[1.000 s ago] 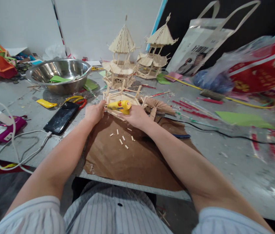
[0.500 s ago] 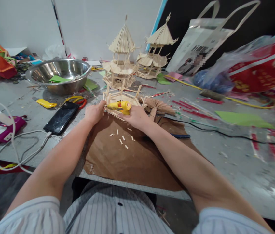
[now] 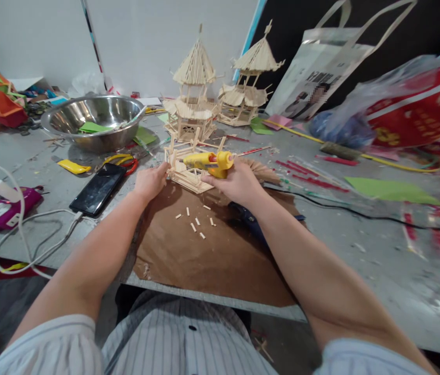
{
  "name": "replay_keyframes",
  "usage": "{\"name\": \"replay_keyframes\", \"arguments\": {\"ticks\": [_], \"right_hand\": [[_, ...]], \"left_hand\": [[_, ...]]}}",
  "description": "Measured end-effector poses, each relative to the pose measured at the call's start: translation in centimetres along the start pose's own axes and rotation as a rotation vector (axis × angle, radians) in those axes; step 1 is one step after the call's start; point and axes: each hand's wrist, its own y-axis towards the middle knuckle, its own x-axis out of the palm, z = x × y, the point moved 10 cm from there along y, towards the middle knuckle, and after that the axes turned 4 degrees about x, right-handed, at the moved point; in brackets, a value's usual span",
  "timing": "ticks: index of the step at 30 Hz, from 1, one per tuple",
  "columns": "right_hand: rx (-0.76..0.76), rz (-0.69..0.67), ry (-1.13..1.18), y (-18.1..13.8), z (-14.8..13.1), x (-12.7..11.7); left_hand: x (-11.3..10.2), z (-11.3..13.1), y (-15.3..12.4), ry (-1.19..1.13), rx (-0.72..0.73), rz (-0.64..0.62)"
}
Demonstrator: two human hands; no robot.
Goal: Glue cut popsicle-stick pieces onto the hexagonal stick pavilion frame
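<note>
My right hand [image 3: 245, 182] is wrapped round a yellow hot glue gun [image 3: 206, 162], which is held over a low frame of wooden sticks [image 3: 192, 182]. The gun's nozzle points left, towards the frame's left side. At that left corner my left hand [image 3: 151, 182] is closed, its fingertips pinching the frame's edge; anything small between them is hidden. Short uprights rise from the frame. In front of it, several short cut stick pieces [image 3: 197, 221] lie on a brown sheet [image 3: 188, 260]. Dark blue-handled pliers [image 3: 249, 221] lie partly under my right forearm.
Two stick pagodas [image 3: 195, 73] [image 3: 256, 57] stand behind the frame. To the left are a steel bowl [image 3: 83, 135], a yellow cutter [image 3: 73, 166] and a phone [image 3: 98, 188] on a white cable. A black cord [image 3: 340, 208] crosses the table at right, near red glue sticks [image 3: 317, 179].
My right hand has drawn the glue gun to the right and slightly up, away from the frame's left corner. My left hand has stayed almost in place.
</note>
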Motion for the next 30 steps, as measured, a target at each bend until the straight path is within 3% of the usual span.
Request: {"name": "replay_keyframes", "arguments": {"ticks": [10,24,30], "right_hand": [[0.045,0.033,0.029,0.1,1.4,-1.2],[-0.013,-0.099,-0.019,-0.1,-0.5,3.2],[-0.012,-0.118,-0.083,0.1,-0.9,4.0]], "left_hand": [[0.3,0.2,0.2,-0.03,-0.009,-0.034],[0.5,-0.1,0.3,-0.026,-0.02,-0.041],[0.5,-0.1,0.3,-0.021,-0.029,-0.037]]}}
